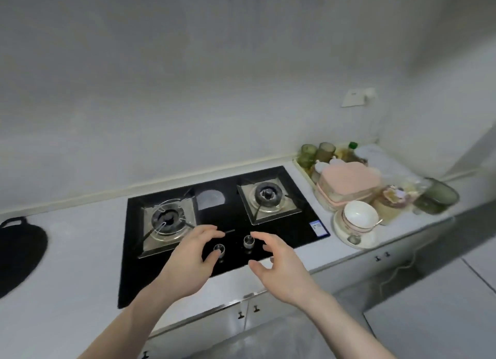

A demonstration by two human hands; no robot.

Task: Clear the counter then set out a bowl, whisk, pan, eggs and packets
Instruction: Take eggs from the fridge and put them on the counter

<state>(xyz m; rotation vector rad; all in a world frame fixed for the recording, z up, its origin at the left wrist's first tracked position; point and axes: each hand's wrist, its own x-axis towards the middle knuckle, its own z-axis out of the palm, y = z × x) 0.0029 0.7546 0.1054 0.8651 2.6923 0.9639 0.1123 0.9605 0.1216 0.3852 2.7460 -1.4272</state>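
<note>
Both of my hands hover over the front of a black two-burner gas hob (290,235) set in the white counter (80,251). My left hand (192,256) is open above the left knob (219,249), holding nothing. Fingers spread, my right hand (279,264) is open just right of the right knob (248,241), also holding nothing. A white bowl (358,215) sits on a plate (346,233) at the hob's right. No whisk, pan, eggs or packets can be made out.
Right of the hob stands a tray with a pink container (351,182), green glasses (308,152) and bottles. A dark green glass bowl (437,196) and a clear bag sit further right. A black round item (18,251) lies at the far left. Cabinet doors run below the counter.
</note>
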